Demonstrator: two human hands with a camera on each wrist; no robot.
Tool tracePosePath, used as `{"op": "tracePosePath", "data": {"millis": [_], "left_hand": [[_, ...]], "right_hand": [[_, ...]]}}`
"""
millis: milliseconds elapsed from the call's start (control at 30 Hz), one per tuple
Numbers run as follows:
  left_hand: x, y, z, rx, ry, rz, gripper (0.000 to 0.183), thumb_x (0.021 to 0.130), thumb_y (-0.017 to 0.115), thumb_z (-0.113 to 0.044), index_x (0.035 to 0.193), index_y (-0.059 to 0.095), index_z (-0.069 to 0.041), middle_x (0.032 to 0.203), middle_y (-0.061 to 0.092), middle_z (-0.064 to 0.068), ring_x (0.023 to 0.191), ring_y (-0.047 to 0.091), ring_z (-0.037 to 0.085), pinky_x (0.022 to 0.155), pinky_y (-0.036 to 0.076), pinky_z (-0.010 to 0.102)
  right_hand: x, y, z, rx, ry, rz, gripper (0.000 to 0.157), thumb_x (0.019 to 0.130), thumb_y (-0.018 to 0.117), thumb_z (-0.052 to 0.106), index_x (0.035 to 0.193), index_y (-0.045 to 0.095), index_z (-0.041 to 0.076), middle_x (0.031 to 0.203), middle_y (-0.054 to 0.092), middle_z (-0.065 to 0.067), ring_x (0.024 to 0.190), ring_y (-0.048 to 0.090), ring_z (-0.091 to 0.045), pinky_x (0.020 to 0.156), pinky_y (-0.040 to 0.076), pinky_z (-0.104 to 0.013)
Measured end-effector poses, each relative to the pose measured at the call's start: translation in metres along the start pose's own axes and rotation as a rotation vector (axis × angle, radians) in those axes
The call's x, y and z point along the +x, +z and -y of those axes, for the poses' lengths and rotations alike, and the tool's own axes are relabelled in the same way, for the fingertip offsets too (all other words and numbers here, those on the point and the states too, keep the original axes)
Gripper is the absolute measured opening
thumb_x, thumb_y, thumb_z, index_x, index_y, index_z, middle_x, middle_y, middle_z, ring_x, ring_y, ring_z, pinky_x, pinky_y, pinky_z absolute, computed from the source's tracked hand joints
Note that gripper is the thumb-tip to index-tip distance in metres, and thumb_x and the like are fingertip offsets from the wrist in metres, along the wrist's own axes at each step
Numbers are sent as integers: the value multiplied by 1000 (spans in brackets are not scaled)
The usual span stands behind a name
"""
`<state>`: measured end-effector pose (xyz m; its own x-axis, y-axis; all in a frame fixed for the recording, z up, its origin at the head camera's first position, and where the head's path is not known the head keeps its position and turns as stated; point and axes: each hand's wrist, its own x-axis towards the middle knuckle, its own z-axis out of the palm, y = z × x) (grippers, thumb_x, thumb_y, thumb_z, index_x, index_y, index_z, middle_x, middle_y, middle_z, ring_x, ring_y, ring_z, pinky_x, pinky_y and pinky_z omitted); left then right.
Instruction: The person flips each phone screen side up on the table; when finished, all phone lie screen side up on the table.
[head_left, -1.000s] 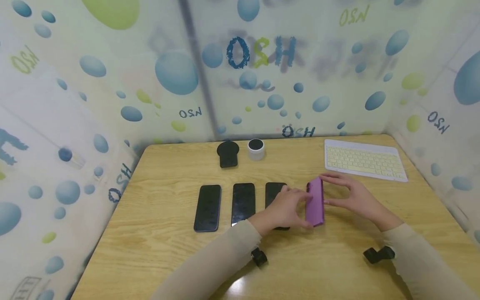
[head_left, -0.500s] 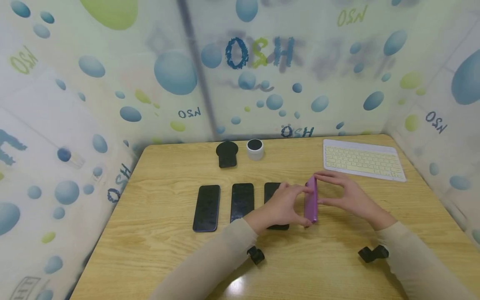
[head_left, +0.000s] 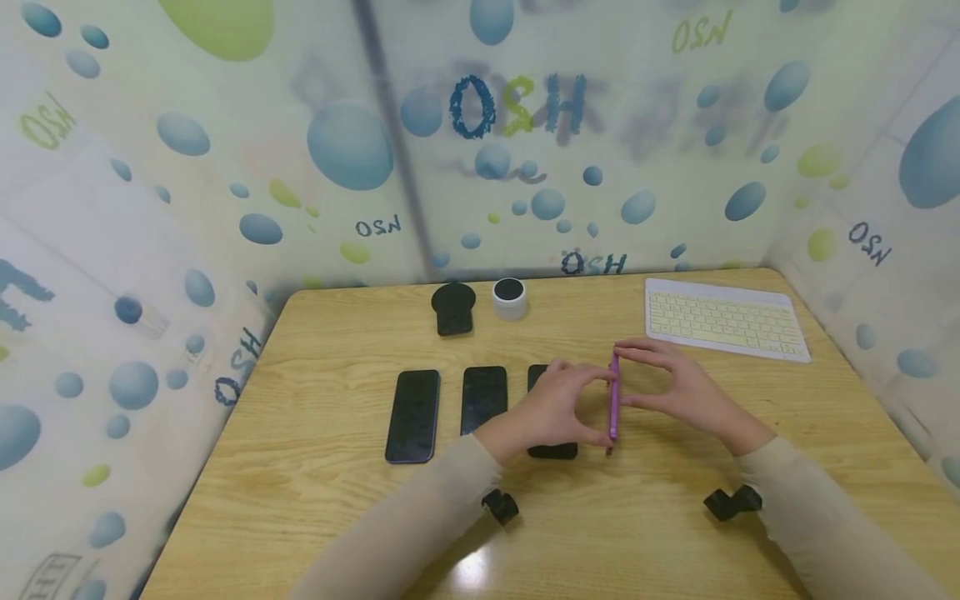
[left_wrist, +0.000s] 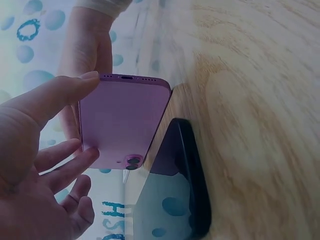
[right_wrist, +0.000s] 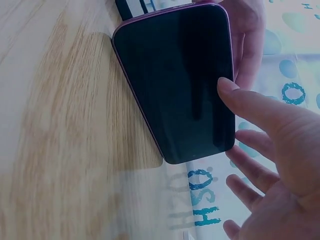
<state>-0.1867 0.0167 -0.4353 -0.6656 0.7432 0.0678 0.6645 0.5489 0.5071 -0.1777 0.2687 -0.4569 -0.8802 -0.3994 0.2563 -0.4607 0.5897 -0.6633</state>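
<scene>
A phone [head_left: 614, 400] with a purple back stands on its long edge, seen nearly edge-on in the head view. My left hand [head_left: 551, 408] grips it from the left, thumb at the bottom end beside the charging port and fingertips against the purple back [left_wrist: 125, 115]. From the other side my right hand [head_left: 678, 387] holds it, its thumb on the edge of the dark screen [right_wrist: 170, 85] and its fingers at the far corner. Just left lies a black phone [head_left: 553, 452], partly hidden under my left hand. Two more dark phones, one on the left [head_left: 413, 417] and one in the middle [head_left: 483, 396], continue the row.
Behind the row sit a black keyhole-shaped object [head_left: 453, 308] and a small white cylinder [head_left: 509, 300] with a black top. A white keyboard [head_left: 727, 319] lies at the back right of the wooden table [head_left: 300, 500]. Patterned walls [head_left: 495, 200] surround the table.
Both hands have moved a little left with the purple phone. It has turned from showing its purple back to standing nearly edge-on. The other phones have stayed put.
</scene>
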Motion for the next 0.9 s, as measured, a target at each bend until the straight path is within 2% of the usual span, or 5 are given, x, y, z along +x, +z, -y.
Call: {"op": "tracePosePath", "data": {"millis": [133,300,533,667,900], "left_hand": [[-3,-2,4,-4,5,6,86,78,89,-46,151,52,-18,150,58,-5,136,54,8,112,33,33],[-7,-4,9,-38,-26,11,85,78,90,-44,150,52,-18,151,58,-6,133,56,13,108,36,32],[-9,-4,12,-51,-62,10,84,78,90,-44,150,54,-19,149,59,-8,122,47,13,100,41,26],[-11,-5,12,-62,-77,6,84,77,91,-44,149,55,-18,149,59,-7,121,45,14,100,42,27],[-14,-4,12,-66,-113,-5,85,76,92,-40,148,56,-16,147,61,-5,117,45,16,100,44,28]], "right_hand": [[2,3,-1,15,1,5,70,82,88,20,145,60,11,154,53,-12,141,45,-42,109,36,-69],[3,6,-3,64,21,30,70,84,86,19,148,58,16,155,53,-11,144,44,-41,111,35,-70],[3,9,-11,11,133,98,70,82,88,17,145,59,8,148,59,-17,140,49,-44,114,36,-65],[2,11,-17,-5,136,117,69,80,89,18,142,60,3,143,62,-20,137,51,-46,113,35,-66],[1,14,-23,-15,141,116,71,79,91,18,143,61,7,145,61,-20,137,50,-47,113,35,-67]]}}
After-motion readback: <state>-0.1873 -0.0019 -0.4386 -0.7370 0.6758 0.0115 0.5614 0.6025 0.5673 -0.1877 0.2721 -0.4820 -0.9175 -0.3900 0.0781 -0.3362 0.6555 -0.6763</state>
